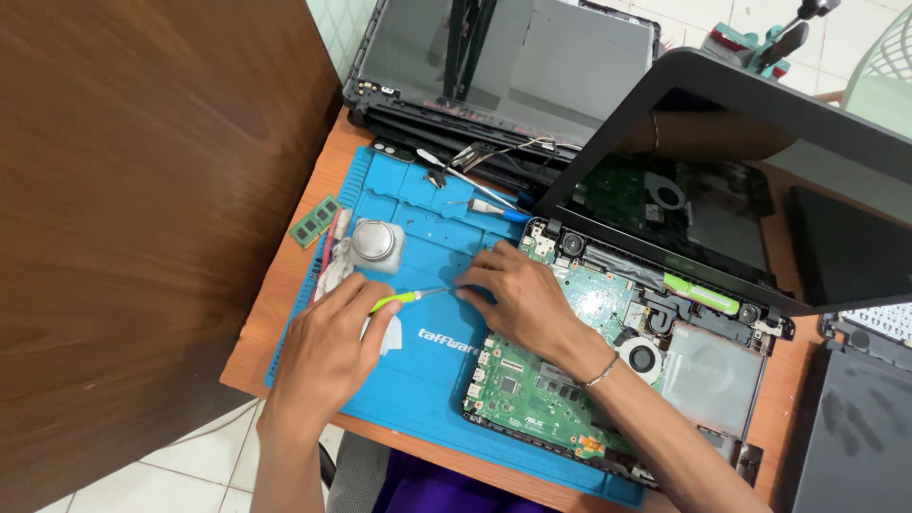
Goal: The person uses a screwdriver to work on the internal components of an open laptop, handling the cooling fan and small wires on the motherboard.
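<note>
**Screwdriver tip hovering at the edge of an opened laptop**

Head view, the only one. Left hand (328, 347) is curled around a green-handled screwdriver (410, 297), gripping it between thumb and fingers, shaft pointing toward three o'clock. Right hand (518, 294) sits palm down, fingers bent onto the blue work mat (427, 380) right at the tip, apparently pinching something small there, though I can't tell whether it actually holds anything. The opened laptop (617, 323), its green circuit board (532, 394) bare, lies just beside that hand at about four o'clock.

Risks, as I judge them: the metal tip is close to the fingertips and could slip and jab them. A loose screw could roll off the mat toward seven o'clock and drop to the floor. The right wrist and its bracelet (601, 372) hang over the bare board and could snag or scratch a part.

Hard to read: whatever lies under the right fingers is covered. A round metal tin (374, 241) at eleven o'clock shows no contents. A memory stick (315, 221) sits beyond it. Stacked laptop lids (503, 66) at twelve are cut by the frame, and the dark screen (760, 123) hides part of the base.
</note>
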